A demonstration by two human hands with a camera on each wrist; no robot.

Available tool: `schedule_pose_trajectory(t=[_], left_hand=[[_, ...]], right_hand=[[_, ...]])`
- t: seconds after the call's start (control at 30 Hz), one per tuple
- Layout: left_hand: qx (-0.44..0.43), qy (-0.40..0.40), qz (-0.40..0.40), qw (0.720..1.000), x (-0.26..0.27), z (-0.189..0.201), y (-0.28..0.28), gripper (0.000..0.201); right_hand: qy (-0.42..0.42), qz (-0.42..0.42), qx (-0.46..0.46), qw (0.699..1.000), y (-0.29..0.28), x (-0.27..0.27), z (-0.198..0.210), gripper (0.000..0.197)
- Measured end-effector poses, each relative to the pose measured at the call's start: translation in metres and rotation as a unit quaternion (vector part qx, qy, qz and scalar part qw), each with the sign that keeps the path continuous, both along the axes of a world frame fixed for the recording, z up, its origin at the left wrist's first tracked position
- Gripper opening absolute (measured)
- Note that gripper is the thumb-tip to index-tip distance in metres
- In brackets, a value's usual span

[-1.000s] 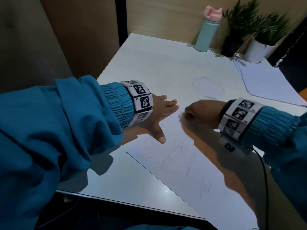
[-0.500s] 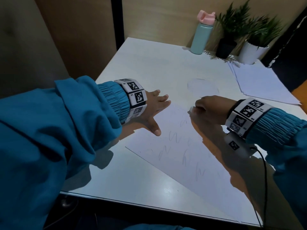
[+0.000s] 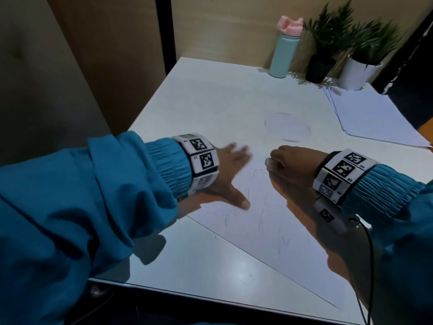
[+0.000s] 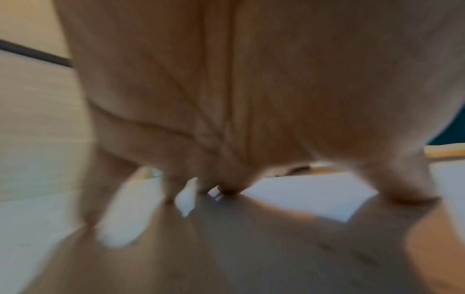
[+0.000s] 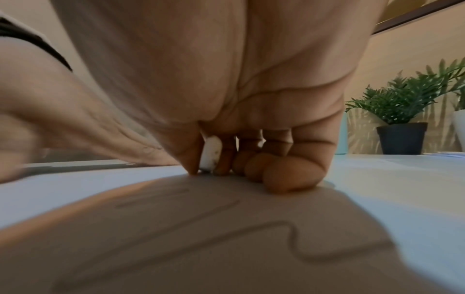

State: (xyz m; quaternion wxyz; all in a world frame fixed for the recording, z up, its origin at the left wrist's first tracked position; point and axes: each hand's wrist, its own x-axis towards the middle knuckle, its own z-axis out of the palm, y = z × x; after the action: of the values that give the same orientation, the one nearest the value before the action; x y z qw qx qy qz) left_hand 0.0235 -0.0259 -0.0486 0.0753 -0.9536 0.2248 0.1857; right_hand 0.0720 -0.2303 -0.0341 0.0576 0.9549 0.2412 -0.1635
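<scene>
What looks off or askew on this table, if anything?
The sheet of paper lies diagonal to the edges of the table and carries loose pencil scribbles. The white eraser pinched in the right hand is smudged dark at its tip. The left hand presses the sheet flat. Nothing looks spilled or torn.

Nothing legible
Left wristband (image 3: pixel 199 158) and right wristband (image 3: pixel 344 172) carry square black-and-white code markers, their tiny print too small to read; the sheet (image 3: pixel 269 226) bears only pencil scribbles.

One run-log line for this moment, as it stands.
left hand: spread flat on paper | right hand: pinches white eraser, tip on paper | pencil marks visible
</scene>
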Motion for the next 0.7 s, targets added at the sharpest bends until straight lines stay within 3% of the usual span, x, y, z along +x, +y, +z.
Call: schedule_pose_trajectory(t=[0.07,0.1,0.13,0.2,0.27,0.3,0.37,0.43,0.47,0.57,0.63,0.7], left_hand=[[0.056,-0.019,0.125,0.99,0.003,0.007,0.015,0.133],[0.074,-0.026,0.148,0.986,0.003,0.011,0.021,0.131],[0.065,-0.037,0.128,0.989,0.003,0.015,0.023,0.129],[-0.009,-0.04,-0.012,0.999,-0.001,0.014,0.019,0.122],[-0.039,0.011,-0.134,0.99,-0.016,0.009,0.007,0.113],[-0.029,0.033,-0.14,0.989,-0.023,0.004,0.003,0.112],[0.007,0.027,-0.037,0.999,-0.024,0.0,0.008,0.118],[0.053,-0.005,0.11,0.993,-0.01,0.009,0.021,0.126],[0.048,-0.009,0.139,0.989,-0.001,0.014,0.027,0.128],[-0.022,-0.016,0.04,0.999,0.019,0.02,0.028,0.124],[0.012,-0.025,-0.02,0.999,0.026,0.018,0.024,0.116],[0.031,-0.013,-0.024,0.999,0.029,0.015,0.023,0.114]], right_hand=[[0.001,-0.003,-0.003,1.0,0.0,-0.001,0.0,0.033],[0.0,-0.005,0.0,1.0,0.0,-0.001,-0.001,0.032],[-0.003,-0.005,0.004,1.0,0.0,-0.002,-0.001,0.03],[-0.001,-0.008,0.003,1.0,0.0,-0.001,-0.001,0.022],[0.005,-0.007,-0.002,1.0,0.0,-0.001,-0.001,0.017],[0.005,-0.006,-0.004,1.0,0.001,-0.001,0.0,0.016],[0.002,-0.002,-0.001,1.0,0.0,0.0,-0.002,0.019],[-0.006,-0.001,0.004,1.0,-0.002,0.0,-0.004,0.029],[-0.01,-0.001,0.003,1.0,-0.003,0.0,-0.005,0.032],[-0.015,-0.007,0.001,1.0,-0.002,0.0,-0.004,0.034],[-0.028,-0.005,0.014,1.0,-0.002,0.001,-0.002,0.035],[-0.052,0.013,0.059,0.997,-0.003,0.001,0.001,0.038]])
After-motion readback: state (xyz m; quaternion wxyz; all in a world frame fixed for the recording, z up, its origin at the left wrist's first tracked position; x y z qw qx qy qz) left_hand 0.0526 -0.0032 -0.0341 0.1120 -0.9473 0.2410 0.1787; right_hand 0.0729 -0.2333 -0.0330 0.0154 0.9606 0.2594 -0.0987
